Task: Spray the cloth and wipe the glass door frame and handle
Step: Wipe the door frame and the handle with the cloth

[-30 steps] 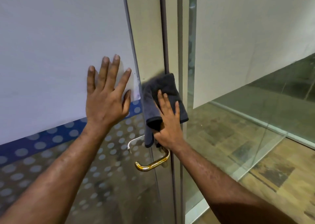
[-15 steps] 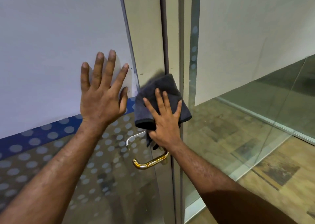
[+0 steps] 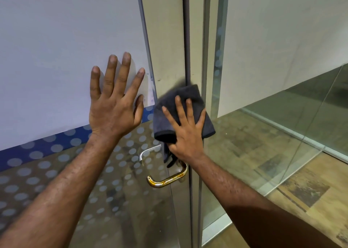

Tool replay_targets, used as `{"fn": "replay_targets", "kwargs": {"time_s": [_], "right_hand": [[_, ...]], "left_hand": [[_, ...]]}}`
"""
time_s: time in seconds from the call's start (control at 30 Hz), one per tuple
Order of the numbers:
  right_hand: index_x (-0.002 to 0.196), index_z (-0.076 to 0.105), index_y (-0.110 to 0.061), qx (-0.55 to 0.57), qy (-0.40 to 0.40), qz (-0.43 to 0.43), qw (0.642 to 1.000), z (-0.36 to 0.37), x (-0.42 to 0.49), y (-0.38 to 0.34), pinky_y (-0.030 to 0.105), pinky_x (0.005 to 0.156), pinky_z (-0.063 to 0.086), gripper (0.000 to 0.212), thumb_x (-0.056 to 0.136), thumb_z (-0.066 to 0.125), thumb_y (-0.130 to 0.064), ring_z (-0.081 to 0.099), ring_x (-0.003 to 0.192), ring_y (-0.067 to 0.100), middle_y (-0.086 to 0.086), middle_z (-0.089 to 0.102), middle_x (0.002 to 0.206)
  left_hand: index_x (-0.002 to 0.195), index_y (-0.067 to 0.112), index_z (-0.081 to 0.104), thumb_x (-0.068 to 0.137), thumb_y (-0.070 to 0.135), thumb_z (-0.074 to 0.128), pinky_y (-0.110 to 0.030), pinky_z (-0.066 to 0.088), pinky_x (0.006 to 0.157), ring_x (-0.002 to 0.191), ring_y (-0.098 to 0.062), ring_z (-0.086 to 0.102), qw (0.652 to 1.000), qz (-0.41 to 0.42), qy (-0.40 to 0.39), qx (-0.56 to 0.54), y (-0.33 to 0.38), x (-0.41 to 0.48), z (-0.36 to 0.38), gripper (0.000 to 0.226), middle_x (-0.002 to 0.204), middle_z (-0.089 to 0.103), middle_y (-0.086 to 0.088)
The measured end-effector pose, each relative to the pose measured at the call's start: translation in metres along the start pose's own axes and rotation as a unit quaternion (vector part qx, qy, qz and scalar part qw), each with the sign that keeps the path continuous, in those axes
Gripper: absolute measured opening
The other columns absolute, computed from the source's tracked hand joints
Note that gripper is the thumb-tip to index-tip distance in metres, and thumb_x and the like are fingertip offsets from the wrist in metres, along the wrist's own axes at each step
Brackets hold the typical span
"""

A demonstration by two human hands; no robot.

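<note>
My right hand [image 3: 185,132] presses a folded dark grey cloth [image 3: 180,101] flat against the vertical door frame [image 3: 188,40], fingers spread over it. A loose corner of the cloth hangs down below my palm. Just under it curves the brass handle [image 3: 165,180], with a silver handle [image 3: 148,151] showing behind the glass. My left hand [image 3: 114,100] lies flat and open on the frosted panel of the glass door [image 3: 66,49], left of the frame. No spray bottle is in view.
The door's lower glass carries a blue band [image 3: 47,147] and grey dots. To the right stands a fixed glass wall [image 3: 282,125] with a frosted upper sheet. Wood-patterned floor [image 3: 310,191] shows at the lower right.
My right hand and the cloth have slid slightly up and right along the frame. My left hand has stayed flat on the panel while the view shifted a little.
</note>
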State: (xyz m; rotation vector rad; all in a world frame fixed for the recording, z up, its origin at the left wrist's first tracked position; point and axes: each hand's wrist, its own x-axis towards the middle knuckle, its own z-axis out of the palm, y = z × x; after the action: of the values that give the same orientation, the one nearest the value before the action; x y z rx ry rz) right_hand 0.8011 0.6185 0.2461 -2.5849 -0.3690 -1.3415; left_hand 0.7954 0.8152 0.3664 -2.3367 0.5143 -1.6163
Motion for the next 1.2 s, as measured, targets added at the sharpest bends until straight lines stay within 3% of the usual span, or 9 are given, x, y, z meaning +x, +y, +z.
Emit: {"fn": "replay_targets", "kwargs": {"time_s": [0.13, 0.23, 0.33, 0.47, 0.7, 0.8, 0.93, 1.07, 1.2], "right_hand": [[0.156, 0.009, -0.040, 0.013, -0.041, 0.008, 0.999, 0.003, -0.032, 0.007, 0.076, 0.111, 0.010, 0.080, 0.087, 0.041, -0.066, -0.010, 0.153, 0.024, -0.001, -0.004, 0.166], [0.157, 0.012, -0.037, 0.056, -0.026, 0.053, 0.997, -0.007, -0.012, 0.000, 0.074, 0.114, 0.003, 0.089, 0.080, 0.056, -0.048, -0.013, 0.153, 0.024, 0.001, -0.004, 0.167], [0.157, 0.009, -0.036, 0.091, 0.016, 0.079, 0.993, -0.022, 0.025, -0.010, 0.071, 0.114, -0.004, 0.098, 0.071, 0.056, -0.039, -0.013, 0.154, 0.026, 0.001, -0.005, 0.168], [0.158, 0.013, -0.033, 0.076, 0.043, 0.075, 0.993, -0.026, 0.042, -0.016, 0.069, 0.115, -0.006, 0.096, 0.071, 0.055, -0.042, -0.009, 0.154, 0.027, 0.001, 0.001, 0.168], [0.156, 0.018, -0.034, 0.003, -0.052, 0.000, 0.999, -0.005, -0.029, 0.013, 0.072, 0.113, 0.012, 0.086, 0.078, 0.048, -0.054, -0.010, 0.154, 0.022, -0.004, -0.003, 0.167], [0.156, 0.019, -0.035, -0.014, -0.060, 0.007, 0.998, -0.006, -0.030, 0.020, 0.073, 0.113, 0.012, 0.089, 0.075, 0.052, -0.051, -0.008, 0.154, 0.021, -0.002, 0.001, 0.168], [0.157, 0.014, -0.033, -0.011, -0.023, 0.052, 0.998, -0.022, 0.005, 0.006, 0.071, 0.114, 0.006, 0.097, 0.069, 0.053, -0.037, -0.008, 0.154, 0.023, -0.001, 0.002, 0.168], [0.157, 0.021, -0.028, 0.017, 0.052, 0.075, 0.996, -0.039, 0.049, -0.006, 0.069, 0.116, 0.003, 0.093, 0.069, 0.054, -0.029, 0.000, 0.154, 0.028, 0.003, 0.012, 0.167], [0.157, 0.020, -0.021, 0.038, 0.083, 0.065, 0.994, -0.032, 0.062, -0.013, 0.068, 0.117, -0.001, 0.088, 0.080, 0.054, -0.045, 0.002, 0.153, 0.035, 0.012, 0.012, 0.166]], "left_hand": [[0.162, 0.023, 0.014, 0.105, 0.044, 0.028, -0.055, 0.001, 0.122, 0.154, -0.037, 0.007, 1.000, -0.004, -0.002, -0.001, 0.000, 0.000, -0.001, 0.062, 0.169, 0.008, -0.014], [0.162, 0.023, 0.014, 0.105, 0.044, 0.029, -0.056, 0.003, 0.122, 0.154, -0.037, 0.007, 1.000, -0.004, -0.009, -0.001, 0.001, -0.001, -0.002, 0.063, 0.169, 0.007, -0.014], [0.162, 0.023, 0.014, 0.105, 0.045, 0.029, -0.055, 0.002, 0.121, 0.154, -0.036, 0.006, 1.000, -0.007, -0.013, -0.004, 0.002, -0.001, -0.003, 0.063, 0.169, 0.006, -0.014], [0.162, 0.023, 0.017, 0.105, 0.045, 0.031, -0.054, -0.001, 0.122, 0.154, -0.037, 0.006, 1.000, -0.006, -0.010, -0.006, 0.001, -0.001, -0.003, 0.063, 0.169, 0.007, -0.014], [0.162, 0.024, 0.014, 0.105, 0.045, 0.029, -0.054, 0.001, 0.122, 0.155, -0.036, 0.005, 1.000, -0.007, -0.010, 0.000, -0.001, 0.000, -0.001, 0.063, 0.169, 0.006, -0.013], [0.162, 0.024, 0.013, 0.105, 0.045, 0.029, -0.054, 0.001, 0.122, 0.155, -0.036, 0.005, 1.000, -0.005, -0.010, 0.001, 0.000, -0.001, -0.002, 0.063, 0.169, 0.006, -0.013], [0.163, 0.024, 0.013, 0.105, 0.046, 0.027, -0.055, 0.002, 0.122, 0.155, -0.036, 0.005, 1.000, -0.002, -0.014, 0.001, -0.001, -0.001, -0.002, 0.063, 0.169, 0.006, -0.014], [0.162, 0.023, 0.017, 0.105, 0.046, 0.029, -0.054, 0.001, 0.122, 0.155, -0.036, 0.005, 1.000, 0.001, -0.011, 0.002, 0.000, -0.002, -0.002, 0.063, 0.169, 0.007, -0.014], [0.162, 0.023, 0.019, 0.105, 0.046, 0.031, -0.055, 0.001, 0.122, 0.154, -0.037, 0.006, 1.000, 0.000, -0.013, 0.007, 0.000, -0.003, -0.002, 0.063, 0.169, 0.008, -0.015]]}}
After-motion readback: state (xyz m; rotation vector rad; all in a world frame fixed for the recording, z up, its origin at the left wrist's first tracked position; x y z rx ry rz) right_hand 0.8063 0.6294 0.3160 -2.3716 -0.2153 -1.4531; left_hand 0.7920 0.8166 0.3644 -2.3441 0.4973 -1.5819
